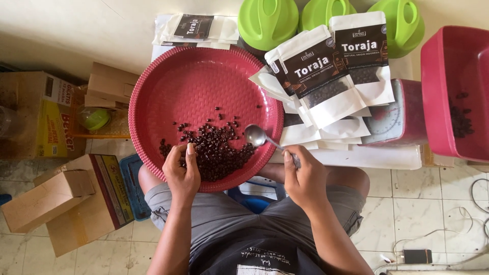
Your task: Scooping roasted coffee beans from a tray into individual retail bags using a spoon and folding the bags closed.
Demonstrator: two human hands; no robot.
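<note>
White dark-labelled pouches beside tray

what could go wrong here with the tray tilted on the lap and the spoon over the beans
1. The red tray seems to slope toward the lap, held at its rim by the left hand; beans piled at the low edge could spill.
2. The spoon in the right hand could flick beans over the rim.
3. The pouches lean loosely and may topple.
</note>
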